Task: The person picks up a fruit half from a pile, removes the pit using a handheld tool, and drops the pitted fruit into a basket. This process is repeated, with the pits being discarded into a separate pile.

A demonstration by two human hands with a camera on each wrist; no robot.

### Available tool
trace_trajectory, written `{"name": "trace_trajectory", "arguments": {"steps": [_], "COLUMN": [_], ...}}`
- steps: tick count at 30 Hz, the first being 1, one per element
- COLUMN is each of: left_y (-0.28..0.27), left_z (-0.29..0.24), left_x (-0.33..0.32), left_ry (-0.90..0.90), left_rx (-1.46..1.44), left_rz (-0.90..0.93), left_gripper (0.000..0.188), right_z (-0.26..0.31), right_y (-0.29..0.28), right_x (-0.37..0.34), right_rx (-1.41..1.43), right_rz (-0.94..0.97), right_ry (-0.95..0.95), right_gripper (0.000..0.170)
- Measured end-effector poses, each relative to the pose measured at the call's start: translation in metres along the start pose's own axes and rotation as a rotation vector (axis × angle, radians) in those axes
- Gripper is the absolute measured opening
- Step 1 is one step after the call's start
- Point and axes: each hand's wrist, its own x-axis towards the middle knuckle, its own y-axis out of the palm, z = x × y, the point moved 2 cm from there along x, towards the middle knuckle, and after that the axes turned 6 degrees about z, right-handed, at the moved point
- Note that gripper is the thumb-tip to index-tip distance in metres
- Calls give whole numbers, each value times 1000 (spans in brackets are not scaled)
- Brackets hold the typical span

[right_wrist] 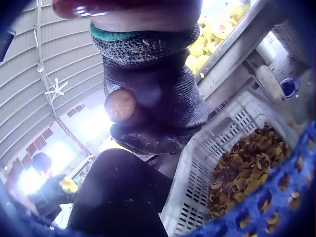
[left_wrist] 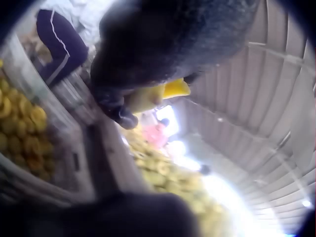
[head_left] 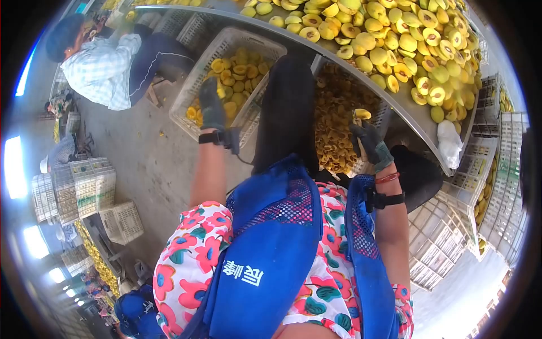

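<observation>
My left hand (head_left: 212,104), in a dark glove, is over a pale plastic crate (head_left: 183,120) of yellow peach halves. In the left wrist view its fingers pinch a yellow peach piece (left_wrist: 144,99), partly hidden by the glove. My right hand (head_left: 371,146), also gloved, is above a crate of brown pit pieces (head_left: 334,133). A peach half (head_left: 361,114) shows at its fingertips in the head view. In the right wrist view this hand is curled around a tool with a round wooden handle end (right_wrist: 120,105); the tool's other end is hidden.
A metal-edged table (head_left: 389,100) heaped with peach halves (head_left: 384,42) spans the front. A white plastic bag (head_left: 449,144) hangs at its corner. Stacked crates (head_left: 497,186) stand to the right, more crates (head_left: 84,189) to the left. Another person (head_left: 107,65) sits at the upper left.
</observation>
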Motion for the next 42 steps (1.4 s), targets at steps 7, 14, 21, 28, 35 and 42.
{"name": "trace_trajectory", "arguments": {"steps": [7, 14, 21, 28, 35, 42], "left_y": [-6, 43, 116, 228, 251, 345], "left_z": [209, 204, -166, -183, -189, -62], "left_x": [-59, -34, -17, -68, -90, -42], "left_ry": [-942, -684, 582, 326, 281, -667], "left_rx": [232, 491, -19, 145, 173, -214], "left_rz": [-47, 138, 549, 1263, 1026, 938], "left_gripper": [69, 61, 40, 36, 36, 39], "right_z": [-11, -75, -25, -45, -96, -52], "right_y": [16, -10, 20, 10, 18, -8], "right_x": [-2, 23, 8, -4, -12, -31], "right_rx": [104, -401, -680, -784, -768, -576], "right_rz": [23, 11, -139, -88, 105, -91], "right_ry": [68, -295, -173, -195, -239, 35], "right_gripper": [18, 25, 40, 39, 37, 39]}}
